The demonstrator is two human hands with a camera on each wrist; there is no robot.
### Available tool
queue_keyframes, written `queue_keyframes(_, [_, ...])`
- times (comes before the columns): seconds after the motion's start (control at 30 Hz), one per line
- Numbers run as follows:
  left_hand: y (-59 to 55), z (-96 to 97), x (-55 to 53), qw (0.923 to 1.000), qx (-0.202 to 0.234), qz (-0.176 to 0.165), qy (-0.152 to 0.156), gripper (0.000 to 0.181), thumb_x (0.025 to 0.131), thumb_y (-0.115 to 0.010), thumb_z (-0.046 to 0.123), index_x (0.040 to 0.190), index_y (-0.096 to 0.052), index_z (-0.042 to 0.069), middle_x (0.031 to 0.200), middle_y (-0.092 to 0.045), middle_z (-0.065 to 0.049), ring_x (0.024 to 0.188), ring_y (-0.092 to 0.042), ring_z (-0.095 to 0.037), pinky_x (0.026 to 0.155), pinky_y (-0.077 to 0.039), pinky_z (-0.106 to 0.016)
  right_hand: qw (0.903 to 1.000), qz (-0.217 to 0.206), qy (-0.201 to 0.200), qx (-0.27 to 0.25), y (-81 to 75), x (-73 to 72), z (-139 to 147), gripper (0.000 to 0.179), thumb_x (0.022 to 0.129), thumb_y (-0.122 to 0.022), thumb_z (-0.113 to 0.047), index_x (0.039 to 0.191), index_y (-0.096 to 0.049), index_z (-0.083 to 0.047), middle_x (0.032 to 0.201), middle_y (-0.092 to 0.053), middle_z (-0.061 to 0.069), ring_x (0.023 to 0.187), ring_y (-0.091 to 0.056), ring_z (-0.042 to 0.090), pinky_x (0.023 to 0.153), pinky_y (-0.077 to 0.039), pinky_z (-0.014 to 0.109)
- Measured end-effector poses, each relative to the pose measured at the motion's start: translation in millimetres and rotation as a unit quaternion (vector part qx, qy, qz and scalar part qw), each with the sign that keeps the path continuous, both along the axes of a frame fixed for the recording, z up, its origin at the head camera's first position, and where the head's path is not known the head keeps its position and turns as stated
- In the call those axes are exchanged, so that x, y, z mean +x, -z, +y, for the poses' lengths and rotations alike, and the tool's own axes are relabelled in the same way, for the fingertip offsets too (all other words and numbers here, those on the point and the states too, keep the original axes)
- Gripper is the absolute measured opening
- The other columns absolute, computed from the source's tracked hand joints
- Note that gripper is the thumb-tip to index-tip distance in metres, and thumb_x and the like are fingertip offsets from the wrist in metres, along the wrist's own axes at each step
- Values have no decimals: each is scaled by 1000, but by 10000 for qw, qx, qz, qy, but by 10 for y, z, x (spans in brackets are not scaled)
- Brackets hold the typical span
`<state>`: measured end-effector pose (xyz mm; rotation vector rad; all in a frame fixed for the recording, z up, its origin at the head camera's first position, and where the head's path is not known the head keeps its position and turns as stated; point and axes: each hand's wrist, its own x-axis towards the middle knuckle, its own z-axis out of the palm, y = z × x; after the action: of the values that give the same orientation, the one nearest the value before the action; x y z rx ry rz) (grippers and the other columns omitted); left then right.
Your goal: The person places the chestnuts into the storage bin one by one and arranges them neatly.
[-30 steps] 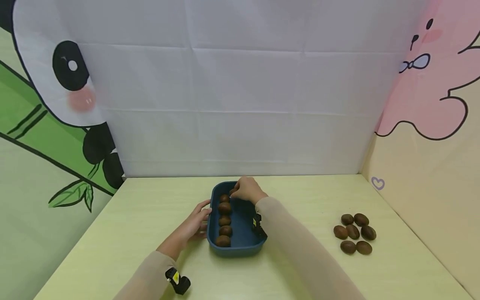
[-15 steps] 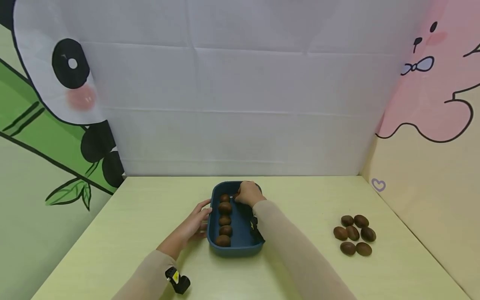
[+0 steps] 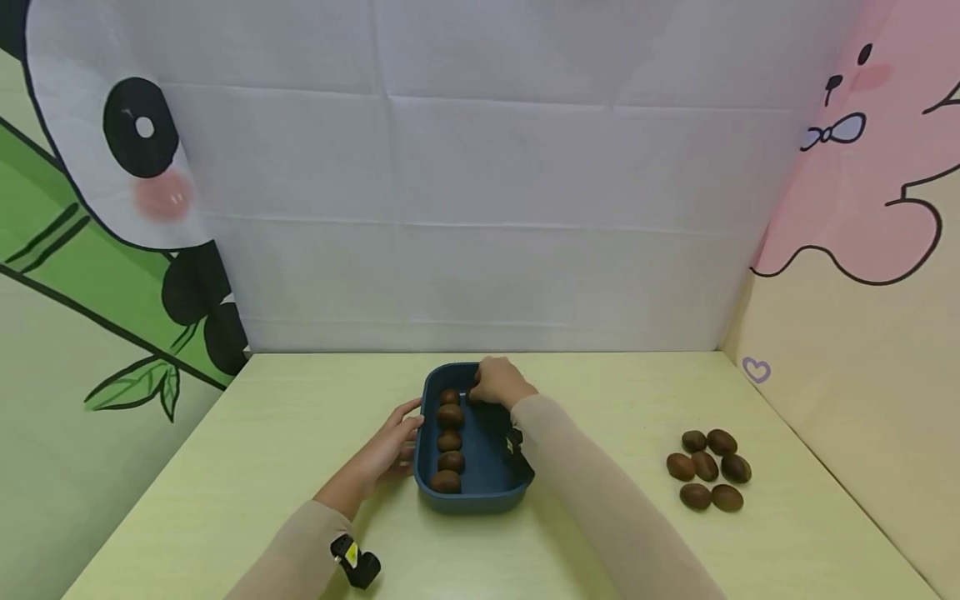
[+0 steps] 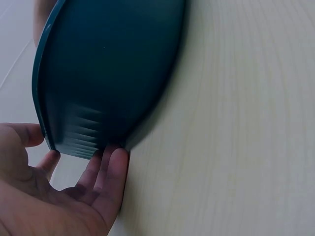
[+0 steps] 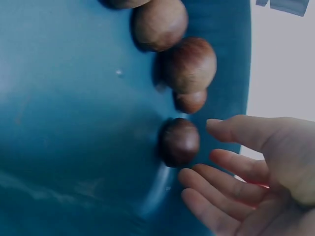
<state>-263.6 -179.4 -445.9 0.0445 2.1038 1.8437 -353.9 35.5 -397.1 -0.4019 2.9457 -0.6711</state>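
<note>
Looking smooth, brown and rounded, nuts (image 3: 449,441) line our blue tray (image 3: 471,504); our right grip (image 3: 501,380) spreads loosely inside, straight-fingered left grip (image 3: 386,447) touching outside.

tray (image 3: 471,504): smooth plastic, semi-glossy | nuts (image 3: 450,416) inside tray: smooth, glossy | worktop (image 3: 600,400) under tray: wood-grained, matt | sheet (image 3: 495,167) behind tray: creased, matt

Rounded brown nuts (image 3: 450,442) lie in a row along the left side of an upright blue tray (image 3: 480,502).
</note>
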Motion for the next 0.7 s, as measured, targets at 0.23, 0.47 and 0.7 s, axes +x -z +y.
queue_keyframes(0.23, [8,-18,6,10000,20,-26,-16,56,106,-43,39,156,-24,25,137,-53,-25,101,-68,-28,78,-54,-40,9988,-120,-422,-207,-202,127,47,33,85,-76,-9,63,-51,-11,58,-29,-1,52,-23,14,53,-27,32])
queue_keyframes(0.47, [-1,-27,28,10000,-31,-33,-23,56,105,-43,38,157,-25,25,135,-54,-24,101,-68,-28,79,-54,-41,9953,237,-940,-69,-301,279,219,31,91,-75,-19,115,-72,0,110,-70,11,85,-61,18,81,-50,34])
queue_keyframes(0.7, [-22,-68,45,10000,-63,-24,6,58,105,-44,40,157,-24,25,135,-54,-24,101,-68,-28,78,-53,-41,9947,236,-968,-241,-430,499,526,35,92,-74,-20,122,-69,-2,112,-69,10,104,-65,25,87,-52,37])
